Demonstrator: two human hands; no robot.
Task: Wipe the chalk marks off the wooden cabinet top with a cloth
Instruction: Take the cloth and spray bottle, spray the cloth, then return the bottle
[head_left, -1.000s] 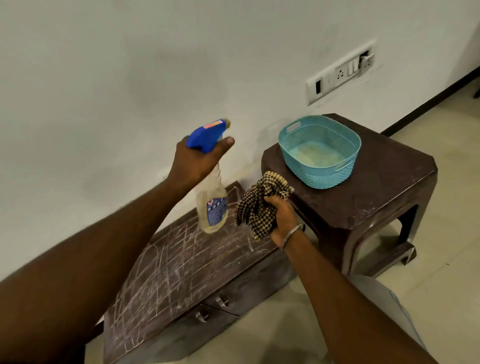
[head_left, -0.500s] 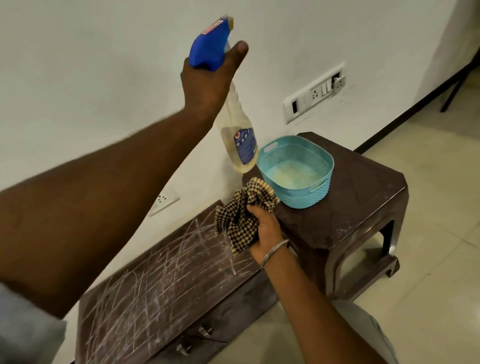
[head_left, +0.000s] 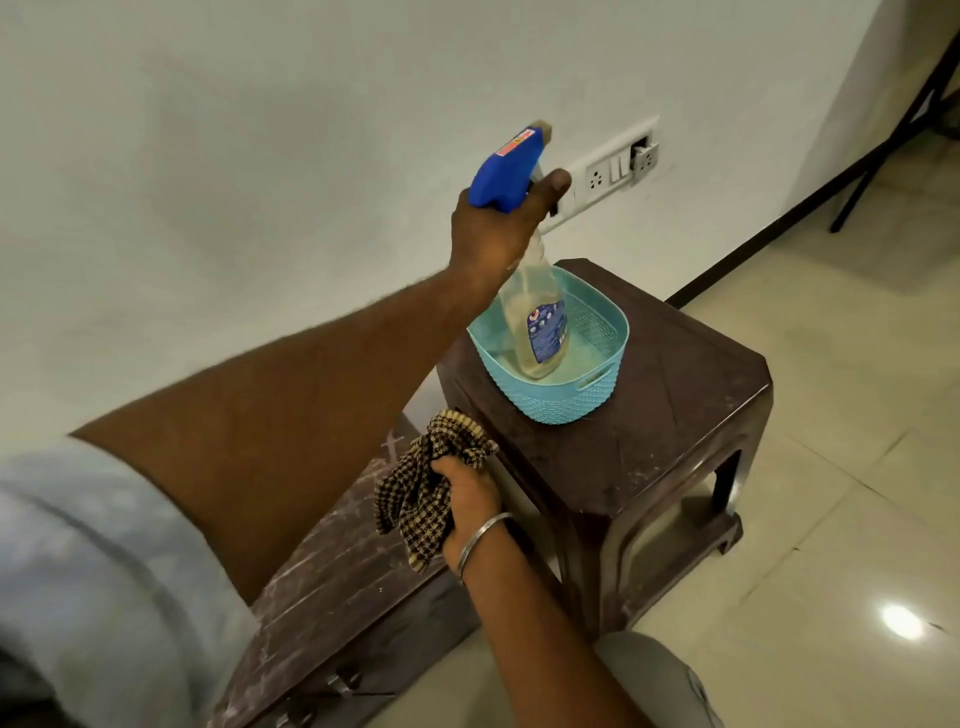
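Note:
My left hand (head_left: 493, 234) grips a spray bottle (head_left: 540, 322) by its blue trigger head, and the clear bottle body hangs down inside the teal basket (head_left: 597, 384). My right hand (head_left: 470, 499) is closed on a bunched brown-and-cream checked cloth (head_left: 421, 493), held over the right end of the wooden cabinet top (head_left: 332, 561). White chalk scratches show on the visible strip of the dark cabinet top. My left forearm hides most of that top.
The teal basket stands on a dark brown plastic stool (head_left: 675, 415) right of the cabinet. A white wall with a switch and socket plate (head_left: 618, 166) lies behind. Cabinet drawer handles (head_left: 343, 680) show at the bottom. Tiled floor spreads to the right.
My left hand has carried the spray bottle from high above the cabinet to the right and down into the teal basket. My right hand still holds the cloth in about the same place.

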